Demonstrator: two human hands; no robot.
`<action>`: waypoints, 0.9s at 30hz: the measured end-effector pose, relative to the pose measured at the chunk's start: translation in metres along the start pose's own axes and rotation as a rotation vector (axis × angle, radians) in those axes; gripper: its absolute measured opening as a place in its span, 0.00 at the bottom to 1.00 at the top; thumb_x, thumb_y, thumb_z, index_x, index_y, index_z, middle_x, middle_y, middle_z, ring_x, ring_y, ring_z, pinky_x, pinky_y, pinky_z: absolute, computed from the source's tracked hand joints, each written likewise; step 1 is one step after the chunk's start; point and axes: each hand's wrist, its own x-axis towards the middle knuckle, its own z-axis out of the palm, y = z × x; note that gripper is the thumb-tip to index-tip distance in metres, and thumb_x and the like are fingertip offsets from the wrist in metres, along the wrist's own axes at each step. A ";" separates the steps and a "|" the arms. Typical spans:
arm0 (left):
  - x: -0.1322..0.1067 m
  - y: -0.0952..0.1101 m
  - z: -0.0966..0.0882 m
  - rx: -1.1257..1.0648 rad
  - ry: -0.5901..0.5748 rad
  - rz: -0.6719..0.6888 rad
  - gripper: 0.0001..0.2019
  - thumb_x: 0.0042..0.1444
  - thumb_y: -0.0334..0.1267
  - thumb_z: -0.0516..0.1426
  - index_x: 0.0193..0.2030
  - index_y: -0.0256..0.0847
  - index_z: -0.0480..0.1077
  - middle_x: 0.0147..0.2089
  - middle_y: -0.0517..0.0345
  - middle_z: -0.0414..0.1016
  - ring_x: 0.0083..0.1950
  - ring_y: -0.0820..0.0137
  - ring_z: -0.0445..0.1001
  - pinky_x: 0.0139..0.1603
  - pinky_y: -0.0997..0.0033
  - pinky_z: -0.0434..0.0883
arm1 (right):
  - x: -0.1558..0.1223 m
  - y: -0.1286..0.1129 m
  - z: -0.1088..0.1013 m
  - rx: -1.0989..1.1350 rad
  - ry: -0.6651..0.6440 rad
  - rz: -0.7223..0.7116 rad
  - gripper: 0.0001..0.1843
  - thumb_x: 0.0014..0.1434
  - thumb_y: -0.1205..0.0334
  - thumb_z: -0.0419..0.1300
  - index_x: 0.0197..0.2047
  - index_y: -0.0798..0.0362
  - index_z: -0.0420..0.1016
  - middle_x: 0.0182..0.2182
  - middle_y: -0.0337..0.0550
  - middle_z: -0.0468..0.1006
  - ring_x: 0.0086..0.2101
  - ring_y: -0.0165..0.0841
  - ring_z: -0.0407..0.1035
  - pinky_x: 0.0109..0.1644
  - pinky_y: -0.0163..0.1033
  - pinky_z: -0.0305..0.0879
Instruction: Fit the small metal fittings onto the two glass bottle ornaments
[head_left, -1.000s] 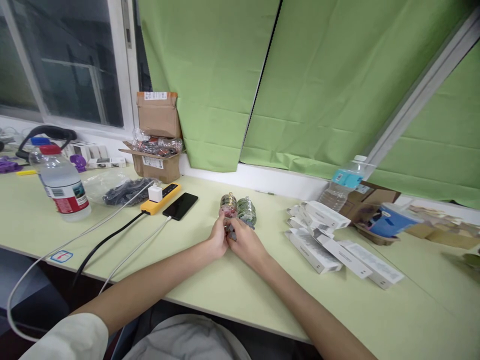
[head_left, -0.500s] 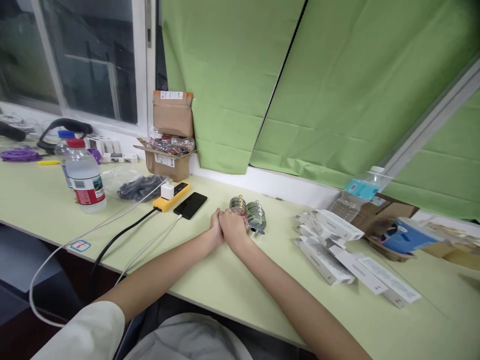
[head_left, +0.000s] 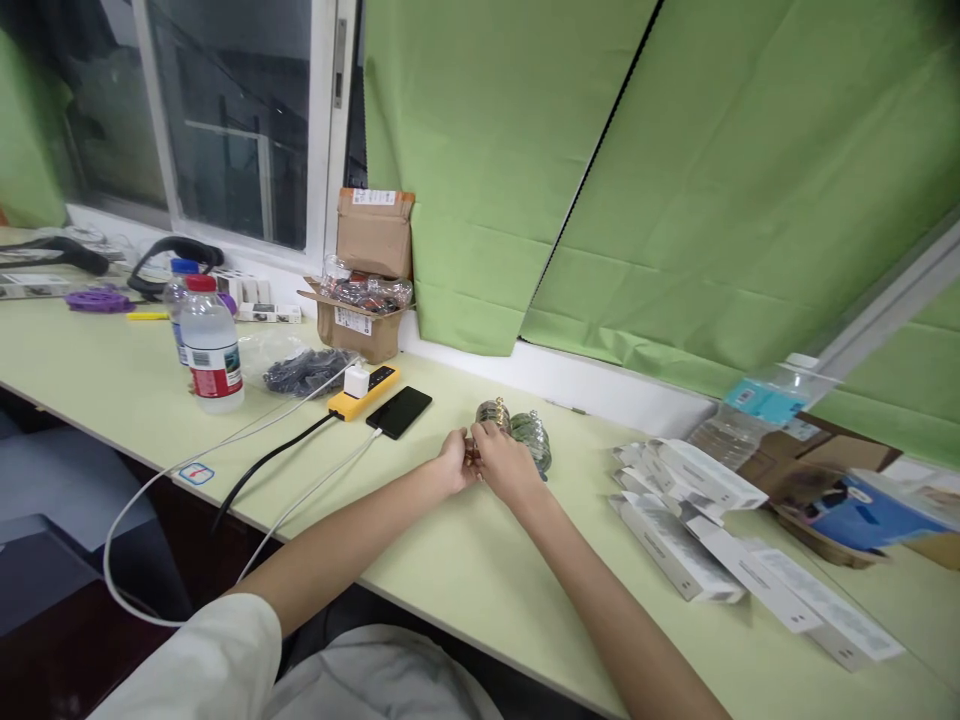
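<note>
Both hands are meeting at mid-surface. Left hand [head_left: 454, 468] and right hand [head_left: 504, 466] are pressing fingertips together around a small dark piece betw. them; too small to tell what it is, and exact grip on it is unclear. Right behind the knuckles two small round clear-wrapped bundles are sitting side by side: a pinkish bundle [head_left: 492, 413] w/ a gold top, touching or nearly touching the fingers, and a greenish bundle [head_left: 533, 441] just beside it to the right.

Pale green surface [head_left: 465, 560] is looking smooth and matte. To the left a flat black phone [head_left: 399, 411] is lying beside a yellow power strip [head_left: 363, 391] w/ a white cube plug; white and black cables are trailing off the edge. Further left: crinkly clear bag of dark parts [head_left: 304, 368], plastic water bottle [head_left: 212, 349] w/ red cap, open cardboard box [head_left: 364, 310] by the sill. To the right, long white cartons [head_left: 697, 520] are lying in a loose pile, well apart from the hands. Green fabric blinds are hanging behind.
</note>
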 end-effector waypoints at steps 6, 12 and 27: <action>-0.004 -0.002 0.003 0.187 0.025 0.146 0.08 0.58 0.36 0.58 0.29 0.37 0.68 0.21 0.61 0.69 0.21 0.74 0.67 0.26 0.74 0.69 | 0.000 0.005 0.012 0.038 0.041 0.019 0.24 0.56 0.79 0.53 0.54 0.52 0.61 0.50 0.50 0.70 0.45 0.39 0.71 0.32 0.35 0.60; -0.008 -0.001 -0.001 0.512 -0.188 0.323 0.27 0.57 0.61 0.55 0.27 0.35 0.71 0.25 0.50 0.76 0.26 0.68 0.74 0.34 0.65 0.74 | -0.027 0.038 0.007 0.226 0.217 0.003 0.23 0.55 0.78 0.49 0.52 0.49 0.64 0.47 0.47 0.71 0.41 0.37 0.70 0.31 0.35 0.58; -0.072 -0.016 -0.005 1.235 -0.454 0.760 0.17 0.60 0.53 0.55 0.46 0.44 0.73 0.46 0.49 0.74 0.54 0.58 0.70 0.59 0.62 0.63 | -0.103 0.076 0.069 1.050 0.315 0.324 0.14 0.55 0.55 0.57 0.43 0.51 0.70 0.31 0.39 0.75 0.30 0.33 0.66 0.35 0.37 0.62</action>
